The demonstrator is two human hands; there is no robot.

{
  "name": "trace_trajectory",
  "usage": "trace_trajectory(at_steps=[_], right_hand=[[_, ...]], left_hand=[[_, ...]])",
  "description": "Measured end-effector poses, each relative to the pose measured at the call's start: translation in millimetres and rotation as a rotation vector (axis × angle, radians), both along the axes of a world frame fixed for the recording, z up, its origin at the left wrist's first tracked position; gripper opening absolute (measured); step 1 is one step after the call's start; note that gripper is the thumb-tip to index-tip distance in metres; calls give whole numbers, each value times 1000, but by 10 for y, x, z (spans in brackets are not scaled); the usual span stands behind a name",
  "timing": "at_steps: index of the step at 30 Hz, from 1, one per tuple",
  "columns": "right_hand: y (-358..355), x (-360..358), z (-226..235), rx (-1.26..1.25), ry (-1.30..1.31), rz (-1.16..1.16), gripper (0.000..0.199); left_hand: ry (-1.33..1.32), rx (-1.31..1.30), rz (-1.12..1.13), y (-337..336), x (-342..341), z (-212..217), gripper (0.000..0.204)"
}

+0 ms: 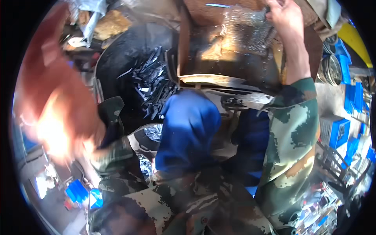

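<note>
Crinkled clear plastic wrap point(246, 35) lies over the open mouth of a brown cardboard box point(183, 51) beyond the knees, its upper right edge seemingly pinched between the fingers of the right hand point(289, 21), so the step in hand looks like handling the wrap at the box. The left hand point(64, 129), out to the side past a black tub point(111, 51) of dark strips, is too blurred to tell whether it grips anything; the next move probably calls for keeping the wrap clear of the box's rim.

Brown box point(183, 43) under clear plastic point(246, 29), black tub point(113, 51) holding strips point(150, 78)
</note>
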State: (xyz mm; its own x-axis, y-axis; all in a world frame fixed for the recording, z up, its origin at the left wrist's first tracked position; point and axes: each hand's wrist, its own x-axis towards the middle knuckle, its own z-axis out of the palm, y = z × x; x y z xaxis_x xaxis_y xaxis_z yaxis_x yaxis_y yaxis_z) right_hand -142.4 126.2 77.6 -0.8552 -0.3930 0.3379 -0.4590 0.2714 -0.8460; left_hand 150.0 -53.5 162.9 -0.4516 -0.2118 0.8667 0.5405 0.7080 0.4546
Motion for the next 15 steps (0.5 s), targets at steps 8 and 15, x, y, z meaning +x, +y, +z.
trace_trajectory(at_steps=[8,15], right_hand=[[-8,28,-65,128,-3,-27,43],[24,-92,-156,131,-40,-10,42]], left_hand=[[-1018,254,339,-652,1025,-1994,18],[-1195,-171,432,-580,776,-2954,35]])
